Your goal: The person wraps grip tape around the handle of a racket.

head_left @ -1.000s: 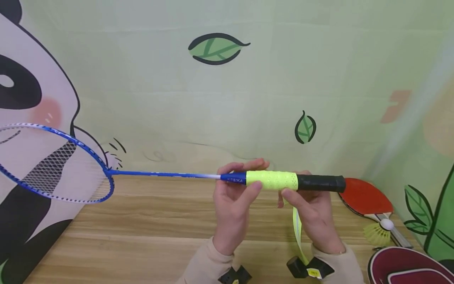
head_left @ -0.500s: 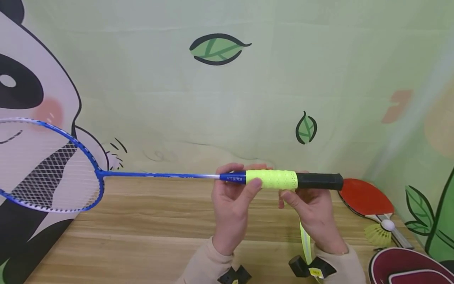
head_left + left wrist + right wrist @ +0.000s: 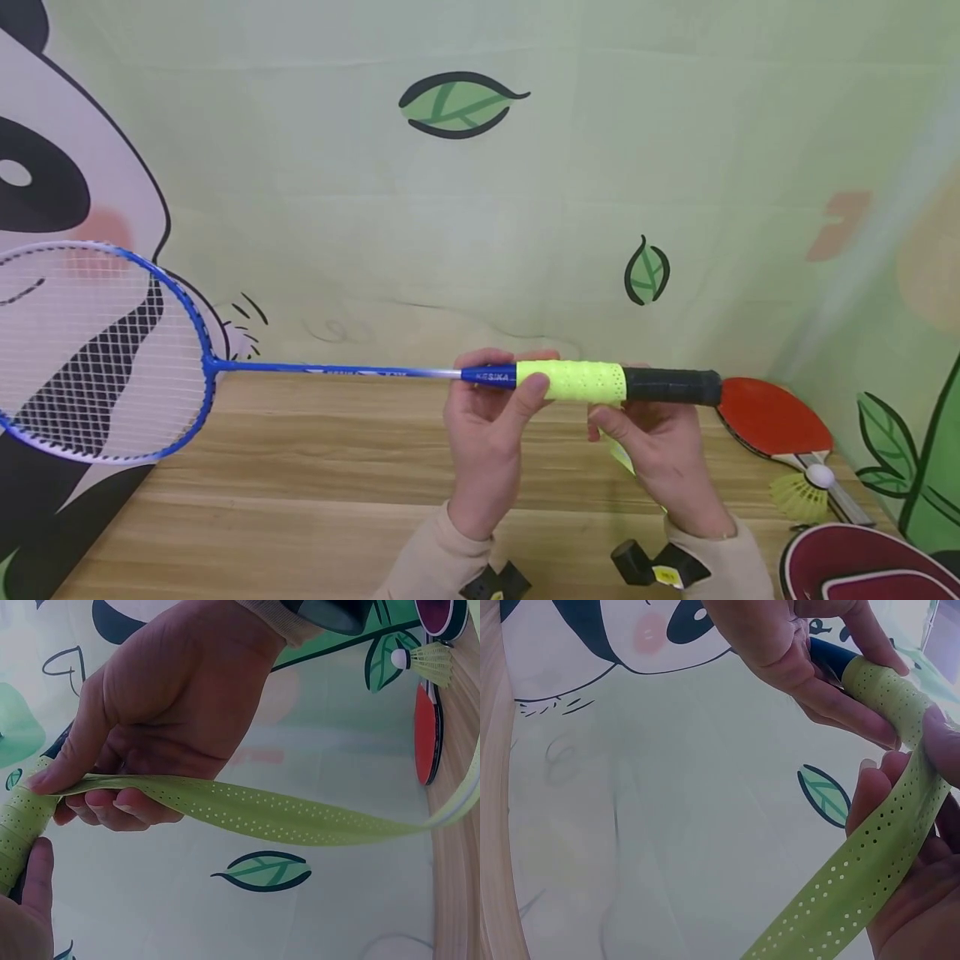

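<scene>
A blue badminton racket [image 3: 337, 369] is held level in the air, its strung head to the left. My left hand [image 3: 491, 442] grips it at the blue cone and the start of the yellow-green overgrip, thumb in front, other fingers behind. The perforated overgrip tape [image 3: 585, 381] is wound round the upper handle; black handle [image 3: 672, 386] shows beyond it. With thumb and fingers my right hand [image 3: 667, 450] pinches the loose tape [image 3: 292, 817] just where it leaves the handle. In the right wrist view that loose tape [image 3: 855, 877] runs down from the thumb.
At the right lie a red table tennis bat [image 3: 780, 417], a yellow shuttlecock [image 3: 802, 492] and a dark red case [image 3: 862, 562] on the wooden table [image 3: 300, 483]. A printed cloth [image 3: 525, 192] hangs behind. Dark camera mounts sit on both wrists.
The racket has rolled about its long axis, so its head faces me more fully. Less of the loose tape hangs in sight below the right hand. Both hands stay nearly in place.
</scene>
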